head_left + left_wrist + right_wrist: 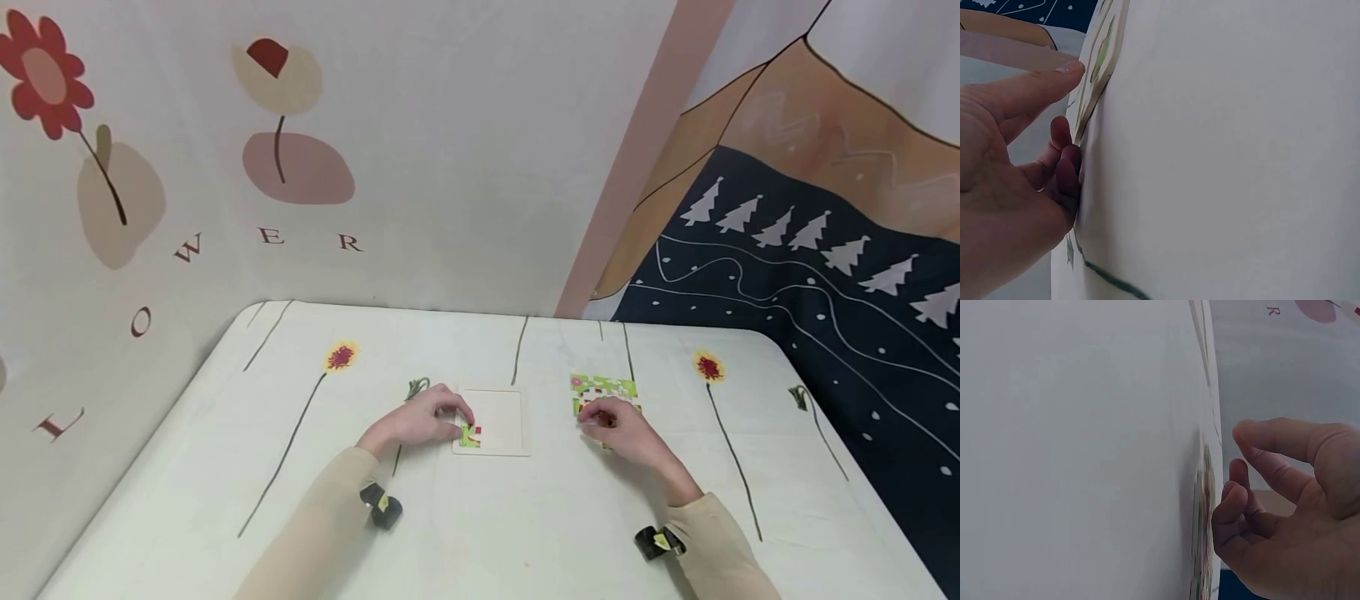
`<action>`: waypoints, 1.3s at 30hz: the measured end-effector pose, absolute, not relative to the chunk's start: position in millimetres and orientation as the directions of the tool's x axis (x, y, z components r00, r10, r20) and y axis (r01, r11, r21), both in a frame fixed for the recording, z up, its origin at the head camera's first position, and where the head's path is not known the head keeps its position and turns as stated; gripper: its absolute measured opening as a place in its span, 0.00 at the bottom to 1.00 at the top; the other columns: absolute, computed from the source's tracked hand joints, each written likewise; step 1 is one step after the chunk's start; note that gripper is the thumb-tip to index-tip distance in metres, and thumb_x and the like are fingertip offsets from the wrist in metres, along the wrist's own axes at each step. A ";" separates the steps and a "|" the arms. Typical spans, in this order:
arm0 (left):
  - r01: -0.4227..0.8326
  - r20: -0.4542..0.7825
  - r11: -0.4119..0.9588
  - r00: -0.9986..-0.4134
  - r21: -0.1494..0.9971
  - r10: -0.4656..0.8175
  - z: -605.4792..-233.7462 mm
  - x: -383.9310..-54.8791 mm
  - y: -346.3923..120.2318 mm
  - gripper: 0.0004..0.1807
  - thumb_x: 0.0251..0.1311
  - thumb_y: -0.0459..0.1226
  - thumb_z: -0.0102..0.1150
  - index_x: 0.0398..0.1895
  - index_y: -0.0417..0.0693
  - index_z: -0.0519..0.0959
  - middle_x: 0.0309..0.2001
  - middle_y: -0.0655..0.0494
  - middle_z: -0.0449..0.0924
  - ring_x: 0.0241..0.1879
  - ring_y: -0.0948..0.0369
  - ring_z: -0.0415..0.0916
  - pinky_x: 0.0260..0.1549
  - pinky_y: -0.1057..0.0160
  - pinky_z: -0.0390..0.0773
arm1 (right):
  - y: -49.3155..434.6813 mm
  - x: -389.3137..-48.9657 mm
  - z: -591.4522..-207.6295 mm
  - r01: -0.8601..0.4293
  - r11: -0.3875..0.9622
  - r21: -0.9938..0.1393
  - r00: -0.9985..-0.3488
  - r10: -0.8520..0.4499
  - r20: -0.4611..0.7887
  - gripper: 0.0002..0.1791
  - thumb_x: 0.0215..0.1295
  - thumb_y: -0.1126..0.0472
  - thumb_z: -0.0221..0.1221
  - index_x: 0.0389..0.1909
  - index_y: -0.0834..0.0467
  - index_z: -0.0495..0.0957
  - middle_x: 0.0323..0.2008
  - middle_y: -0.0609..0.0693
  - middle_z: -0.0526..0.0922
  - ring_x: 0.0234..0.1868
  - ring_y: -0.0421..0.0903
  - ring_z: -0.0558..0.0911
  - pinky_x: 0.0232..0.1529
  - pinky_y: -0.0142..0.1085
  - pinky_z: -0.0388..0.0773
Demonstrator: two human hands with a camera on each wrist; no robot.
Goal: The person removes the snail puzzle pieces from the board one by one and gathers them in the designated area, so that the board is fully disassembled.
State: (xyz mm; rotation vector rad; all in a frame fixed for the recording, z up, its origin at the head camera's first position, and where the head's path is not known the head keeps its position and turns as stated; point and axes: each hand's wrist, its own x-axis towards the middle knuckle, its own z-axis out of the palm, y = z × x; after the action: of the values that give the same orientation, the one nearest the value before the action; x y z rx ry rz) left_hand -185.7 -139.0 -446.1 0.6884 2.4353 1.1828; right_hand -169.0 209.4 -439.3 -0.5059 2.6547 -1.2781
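A shallow, pale puzzle tray (501, 418) lies flat mid-table, with a small green, red and white puzzle piece (470, 439) in its near left corner. My left hand (422, 419) is at the tray's left edge, thumb and a fingertip right at that piece. The left wrist view shows the thumb (1041, 90) extended toward the coloured piece (1102, 53), other fingers bent by the tray's edge. Over a cluster of green patterned puzzle pieces (621, 387) hovers my right hand (630, 435), loosely curled. In the right wrist view, its thumb and index tips nearly meet, with nothing visible between them.
A white cloth (510, 525) printed with flowers covers the table. Behind it hangs a pale printed curtain (465, 167), with a dark section (750, 242) of white trees at the right. Black wrist cameras sit on both beige sleeves.
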 end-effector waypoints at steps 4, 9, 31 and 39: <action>0.264 -0.090 0.558 -0.846 0.787 0.526 -444.0 -189.3 -140.6 0.10 0.56 0.32 0.64 0.41 0.51 0.83 0.41 0.54 0.72 0.43 0.55 0.67 0.44 0.54 0.66 | 193.7 -169.3 -440.2 -0.239 0.559 -0.794 -0.929 -0.369 0.019 0.04 0.60 0.70 0.61 0.36 0.63 0.81 0.35 0.50 0.78 0.34 0.44 0.73 0.38 0.36 0.69; 0.244 -0.087 0.547 -0.856 0.801 0.509 -443.0 -194.8 -144.1 0.11 0.57 0.32 0.64 0.43 0.49 0.83 0.42 0.55 0.74 0.42 0.56 0.67 0.43 0.55 0.66 | 175.2 -170.9 -440.9 -0.238 0.527 -0.816 -0.920 -0.391 0.017 0.04 0.61 0.70 0.61 0.36 0.63 0.81 0.35 0.50 0.79 0.35 0.45 0.74 0.38 0.37 0.70; 0.222 -0.116 0.515 -0.831 0.828 0.545 -452.7 -206.8 -149.4 0.15 0.53 0.34 0.68 0.46 0.51 0.85 0.50 0.54 0.73 0.54 0.51 0.66 0.55 0.42 0.62 | 106.3 -178.0 -441.9 -0.232 0.479 -0.846 -0.866 -0.497 -0.044 0.07 0.63 0.69 0.60 0.40 0.63 0.82 0.34 0.49 0.80 0.35 0.43 0.76 0.41 0.38 0.72; 0.233 -0.114 0.535 -0.835 0.812 0.538 -455.1 -206.6 -148.9 0.17 0.51 0.33 0.69 0.46 0.53 0.85 0.51 0.54 0.72 0.57 0.49 0.64 0.57 0.37 0.56 | 89.7 -179.1 -444.2 -0.252 0.489 -0.835 -0.856 -0.515 -0.043 0.09 0.62 0.70 0.59 0.43 0.64 0.82 0.34 0.49 0.80 0.34 0.42 0.75 0.39 0.35 0.71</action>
State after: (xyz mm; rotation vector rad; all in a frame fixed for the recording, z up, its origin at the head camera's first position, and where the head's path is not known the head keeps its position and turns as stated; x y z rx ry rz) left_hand -206.6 -148.9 -455.1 0.6354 2.4255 1.2071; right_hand -179.1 89.7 -444.2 -0.6491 2.4500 -1.3033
